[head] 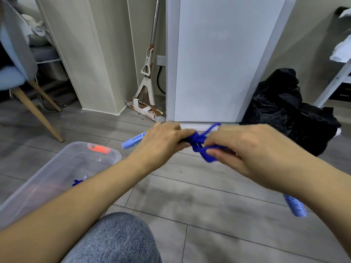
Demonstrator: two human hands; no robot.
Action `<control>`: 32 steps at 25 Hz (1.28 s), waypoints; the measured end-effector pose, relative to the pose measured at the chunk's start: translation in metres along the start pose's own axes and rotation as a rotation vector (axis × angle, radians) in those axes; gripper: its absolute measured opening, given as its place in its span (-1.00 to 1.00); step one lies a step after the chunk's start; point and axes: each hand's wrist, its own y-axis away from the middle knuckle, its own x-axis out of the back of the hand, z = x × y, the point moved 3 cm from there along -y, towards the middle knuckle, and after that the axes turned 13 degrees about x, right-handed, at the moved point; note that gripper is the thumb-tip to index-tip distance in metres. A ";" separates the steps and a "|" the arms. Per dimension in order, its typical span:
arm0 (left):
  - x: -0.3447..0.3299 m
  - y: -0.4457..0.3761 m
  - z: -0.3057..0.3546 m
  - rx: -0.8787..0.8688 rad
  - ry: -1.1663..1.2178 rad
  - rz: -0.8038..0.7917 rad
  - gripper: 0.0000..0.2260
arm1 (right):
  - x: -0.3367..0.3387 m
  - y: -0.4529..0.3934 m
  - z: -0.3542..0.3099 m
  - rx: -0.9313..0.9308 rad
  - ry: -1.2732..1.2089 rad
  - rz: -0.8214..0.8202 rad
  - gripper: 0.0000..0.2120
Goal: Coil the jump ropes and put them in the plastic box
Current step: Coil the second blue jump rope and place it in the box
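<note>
In the head view both hands are held up in front of the body, above the grey plank floor, and between them is a bundle of blue jump rope. The left hand has its fingers curled around the left end of the bundle. One blue ribbed handle sticks out past this hand to the left. The right hand pinches the right side of the bundle between thumb and fingers, and a loop of the rope rises above the knuckles. The second ribbed handle hangs below the right wrist; it is blurred, so I cannot tell how it joins the rope.

To the lower left a clear plastic box stands on the floor, open at the top, with an orange latch on its far wall. Inside the box lies a piece of blue rope, partly hidden by the left forearm.

At the bottom a knee in grey fabric is seen. Behind the hands stands a white cabinet, and a squeeze mop leans in the corner to its left. A black plastic bag lies on the floor to the right of the cabinet. At the far left is a chair with wooden legs.
</note>
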 end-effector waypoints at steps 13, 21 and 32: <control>0.055 0.021 0.062 0.105 0.928 -0.115 -0.78 | -0.072 0.031 0.062 -0.559 -1.125 0.402 -0.94; 0.004 0.009 0.009 0.565 0.607 -0.050 -0.80 | -0.078 0.004 0.019 -0.600 -1.068 0.020 -0.71; -0.020 0.018 -0.023 0.893 1.154 -0.203 -0.84 | -0.014 0.015 0.007 -0.621 -1.190 0.021 -0.77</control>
